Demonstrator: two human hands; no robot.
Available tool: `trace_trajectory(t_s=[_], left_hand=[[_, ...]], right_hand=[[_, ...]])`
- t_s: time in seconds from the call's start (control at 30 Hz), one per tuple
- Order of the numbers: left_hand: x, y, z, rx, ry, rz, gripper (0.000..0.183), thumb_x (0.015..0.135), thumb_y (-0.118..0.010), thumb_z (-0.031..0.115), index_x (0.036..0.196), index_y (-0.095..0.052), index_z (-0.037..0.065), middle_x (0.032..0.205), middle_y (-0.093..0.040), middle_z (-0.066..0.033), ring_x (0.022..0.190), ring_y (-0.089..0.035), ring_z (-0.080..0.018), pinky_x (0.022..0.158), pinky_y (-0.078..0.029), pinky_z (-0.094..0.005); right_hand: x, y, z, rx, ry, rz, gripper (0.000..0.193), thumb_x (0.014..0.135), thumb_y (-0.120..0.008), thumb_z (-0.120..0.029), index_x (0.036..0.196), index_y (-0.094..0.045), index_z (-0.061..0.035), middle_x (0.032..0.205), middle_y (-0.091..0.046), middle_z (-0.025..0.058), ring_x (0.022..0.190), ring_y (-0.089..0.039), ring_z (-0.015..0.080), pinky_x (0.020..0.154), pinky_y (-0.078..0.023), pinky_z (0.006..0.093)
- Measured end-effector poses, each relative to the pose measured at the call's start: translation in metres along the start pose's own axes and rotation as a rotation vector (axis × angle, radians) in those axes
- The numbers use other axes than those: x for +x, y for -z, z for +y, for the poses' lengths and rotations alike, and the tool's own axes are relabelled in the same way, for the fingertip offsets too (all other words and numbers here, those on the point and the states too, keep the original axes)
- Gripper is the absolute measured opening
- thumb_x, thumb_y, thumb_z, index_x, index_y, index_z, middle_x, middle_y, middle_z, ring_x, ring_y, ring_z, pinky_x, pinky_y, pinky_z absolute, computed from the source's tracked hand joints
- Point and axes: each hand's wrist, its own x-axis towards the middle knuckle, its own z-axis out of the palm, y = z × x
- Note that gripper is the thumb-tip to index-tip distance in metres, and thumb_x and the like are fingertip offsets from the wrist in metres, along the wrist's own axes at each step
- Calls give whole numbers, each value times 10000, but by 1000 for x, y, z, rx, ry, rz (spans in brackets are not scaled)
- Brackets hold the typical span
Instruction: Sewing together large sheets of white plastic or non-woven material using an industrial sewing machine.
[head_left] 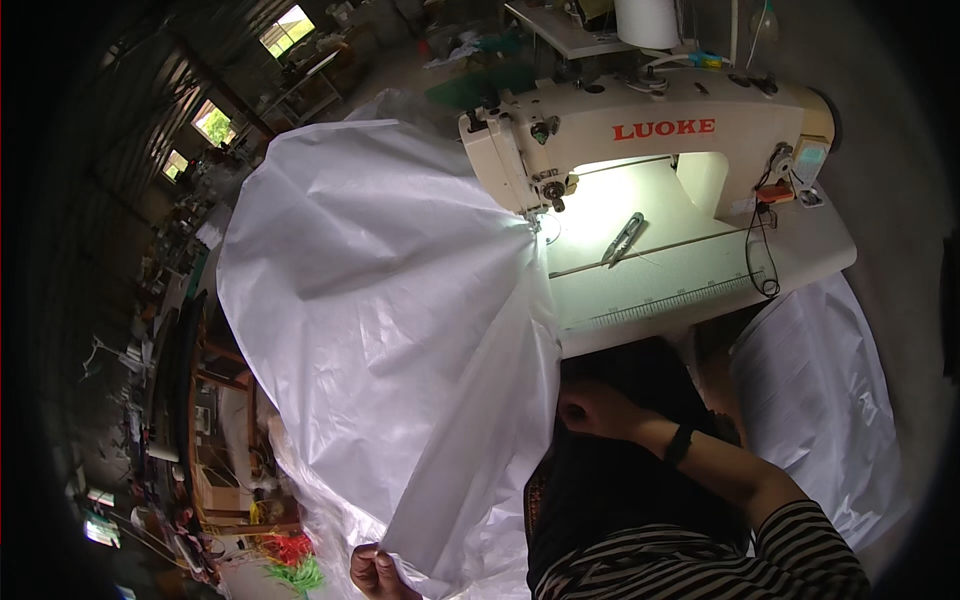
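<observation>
A large white plastic-like sheet point(360, 270) spreads over the left side, one corner running under the presser foot of a white sewing machine point(650, 130). Down at the lower edge, my left hand point(378, 572) pinches the end of a folded strip along the sheet's border. My right hand point(600, 408), with a dark band on its wrist, is closed beside the sheet's right edge, below the table front and above my dark-clad lap. Its fingertips are partly in shadow, so what they hold cannot be made out. Small thread snips point(625, 238) lie on the lit machine bed.
A ruler scale point(680, 298) runs along the table's front edge, with a black cord point(765, 260) hanging over it. More white sheeting point(820, 400) drapes at the right. A wooden frame point(222, 440) and red and green strands point(292, 562) are at the lower left.
</observation>
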Motion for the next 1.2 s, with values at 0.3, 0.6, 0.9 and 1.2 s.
trace_trajectory(t_s=[0.3, 0.6, 0.9, 1.2], left_hand=[[13, 3, 11, 2, -25, 26, 161, 955, -645, 212, 889, -564, 88, 825, -463, 47, 787, -398, -81, 709, -334, -261], [-1, -7, 22, -225, -219, -233, 228, 934, -710, 241, 950, -626, 30, 970, -647, -73, 941, -569, -179, 851, -453, -315], [-42, -56, 64, 12, -409, -736, 142, 778, -761, -28, 901, -699, 6, 889, -703, -134, 793, -679, -246, 657, -537, -308], [-60, -68, 62, 239, -423, -764, 181, 746, -787, -30, 900, -699, 8, 870, -701, -130, 772, -684, -277, 632, -539, -334]], right_hand=[[39, -10, 17, -273, 262, 107, 365, 804, -714, -297, 986, -662, 15, 1014, -668, 231, 975, -631, 398, 888, -494, 461], [-95, -17, -139, 673, -342, -474, 390, 1005, -598, -235, 1291, -539, 24, 1140, -680, 117, 1018, -665, 186, 940, -524, 319], [-125, 15, -205, 24, 219, -433, 354, 1021, -538, -316, 1140, -626, 6, 966, -704, 146, 805, -716, 282, 729, -588, 393], [-127, 11, -225, 35, 492, -334, 193, 892, -613, -220, 841, -597, -34, 769, -614, 117, 740, -628, 302, 693, -517, 391]])
